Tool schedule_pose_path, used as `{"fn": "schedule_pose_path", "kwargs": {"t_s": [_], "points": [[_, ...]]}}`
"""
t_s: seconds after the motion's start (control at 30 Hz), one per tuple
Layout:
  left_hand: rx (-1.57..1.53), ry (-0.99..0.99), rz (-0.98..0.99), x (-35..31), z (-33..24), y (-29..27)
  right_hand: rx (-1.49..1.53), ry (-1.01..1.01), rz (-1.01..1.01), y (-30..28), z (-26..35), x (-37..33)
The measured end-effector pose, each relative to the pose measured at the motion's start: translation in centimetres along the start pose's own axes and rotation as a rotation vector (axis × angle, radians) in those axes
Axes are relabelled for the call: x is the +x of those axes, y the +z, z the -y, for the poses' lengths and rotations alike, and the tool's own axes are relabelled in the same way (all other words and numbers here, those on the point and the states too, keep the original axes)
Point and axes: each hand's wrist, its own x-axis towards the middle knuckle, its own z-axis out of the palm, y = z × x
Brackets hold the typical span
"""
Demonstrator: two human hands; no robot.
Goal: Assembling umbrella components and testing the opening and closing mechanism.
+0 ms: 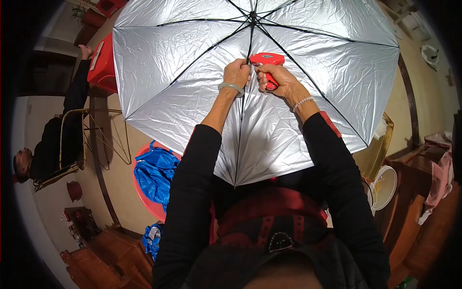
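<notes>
An opened umbrella (284,135) with a silver lining spreads before me, its inner side with the black ribs facing up. My left hand (237,74) is closed around one black rib (243,113) near the middle of that panel. Right beside it, my right hand (280,81) grips the handle of a red pistol-shaped hand tool (267,59). The tool's front end points left and meets the rib at my left fingers. What lies between the tool's tip and the rib is too small to make out. The ribs gather at a black hub (252,17) at the far side.
At left, a red basin (144,200) holds blue cloth (155,173), with a blue and silver bundle (153,238) nearer me. Farther left a person (53,135) sits on a metal-framed chair (85,139) by a red stool (103,67). A white bucket (385,185) stands at right.
</notes>
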Motion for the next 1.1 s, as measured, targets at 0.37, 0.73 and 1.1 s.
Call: {"fn": "schedule_pose_path", "kwargs": {"t_s": [0.37, 0.73, 1.1], "points": [[0.038, 0.006, -0.060, -0.1, -0.5, 0.5, -0.106, -0.023, -0.044, -0.4, 1.4, -1.9], [1.106, 0.380, -0.230, 4.4, -0.1, -6.2, -0.418, -0.378, -0.272, -2.1, 5.3, -4.5], [0.217, 0.094, -0.074, 0.9, 1.5, -0.6, -0.189, -0.365, -0.345, 2.6, -2.2, -0.1]]}}
